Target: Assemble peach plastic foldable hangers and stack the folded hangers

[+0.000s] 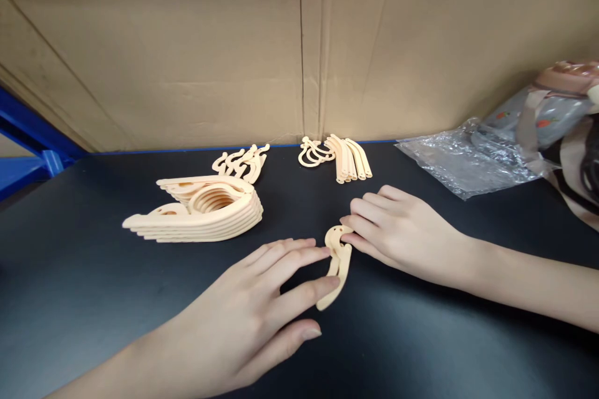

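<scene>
A cream plastic folding hanger piece lies on the black table in front of me, with small holes in its rounded end. My left hand reaches over from the left, its fingers spread and the tips of the index and middle fingers resting on the piece. At the rounded end, the curled fingers of my right hand grip the piece from the right. Part of that end is hidden by the fingertips. Left of the piece sits a neat stack of cream folded hangers.
Toward the back lie loose cream hooks, a few ring-shaped hooks and several curved arms. A clear plastic bag and a printed bag are at right. Cardboard walls the back; a blue frame stands left.
</scene>
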Demonstrator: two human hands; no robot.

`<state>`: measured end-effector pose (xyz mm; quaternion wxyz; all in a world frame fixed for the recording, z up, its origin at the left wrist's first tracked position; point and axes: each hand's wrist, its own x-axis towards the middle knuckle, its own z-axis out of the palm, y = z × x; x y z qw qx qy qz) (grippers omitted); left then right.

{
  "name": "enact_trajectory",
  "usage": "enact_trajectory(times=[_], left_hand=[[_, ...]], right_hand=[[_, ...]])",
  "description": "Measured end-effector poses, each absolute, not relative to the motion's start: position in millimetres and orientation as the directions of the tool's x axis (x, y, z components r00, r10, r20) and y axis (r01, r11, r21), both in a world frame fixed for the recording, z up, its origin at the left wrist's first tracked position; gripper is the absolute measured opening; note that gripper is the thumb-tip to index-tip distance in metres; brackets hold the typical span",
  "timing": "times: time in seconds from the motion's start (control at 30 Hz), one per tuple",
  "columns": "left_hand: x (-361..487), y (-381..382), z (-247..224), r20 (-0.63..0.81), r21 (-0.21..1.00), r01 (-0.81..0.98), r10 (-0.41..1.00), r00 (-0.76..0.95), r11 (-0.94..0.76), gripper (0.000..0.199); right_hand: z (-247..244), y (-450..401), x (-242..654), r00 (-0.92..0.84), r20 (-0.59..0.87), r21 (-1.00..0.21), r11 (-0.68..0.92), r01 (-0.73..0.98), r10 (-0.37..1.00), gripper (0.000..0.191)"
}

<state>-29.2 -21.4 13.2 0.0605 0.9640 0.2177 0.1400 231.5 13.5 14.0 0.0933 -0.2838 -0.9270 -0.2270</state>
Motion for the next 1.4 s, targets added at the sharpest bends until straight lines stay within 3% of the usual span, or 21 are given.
enact_trajectory(times=[0.23, 0.57, 0.97, 1.1, 1.27, 1.4], left_hand=[[-27.3, -21.2, 4.4, 0.36, 0.159, 0.436, 0.463, 0.81, -0.886, 0.025], [-28.8, -18.8, 0.9, 0.382, 0.179, 0.48, 0.51, 0.77, -0.859, 0.026], [-27.7, -19.0, 3.2, 0.39, 0.192, 0.446, 0.485, 0.783, -0.874, 0.024], [-29.7, -18.5, 3.9, 0.38, 0.196, 0.441, 0.482, 0.789, -0.876, 0.024], [-34.6, -17.7, 4.2, 0.372, 0.191, 0.464, 0.501, 0.781, -0.865, 0.024], [-36.0, -16.0, 4.0, 0.371, 0.196, 0.467, 0.506, 0.779, -0.862, 0.024]], right_hand=[[10.6, 11.5, 220.9, -0.798, 0.334, 0.468, 0.647, 0.603, 0.502, 0.023], [19.2, 16.5, 234.0, -0.73, 0.407, 0.304, 0.673, 0.674, 0.548, 0.029], [45.7, 78.3, 232.1, -0.635, 0.376, 0.3, 0.56, 0.773, 0.675, 0.028], [42.3, 120.3, 219.6, -0.548, 0.316, 0.178, 0.518, 0.836, 0.775, 0.028], [34.4, 158.0, 204.8, -0.518, 0.287, 0.127, 0.504, 0.854, 0.805, 0.026], [32.0, 169.6, 195.2, -0.484, 0.247, 0.005, 0.498, 0.867, 0.84, 0.019]])
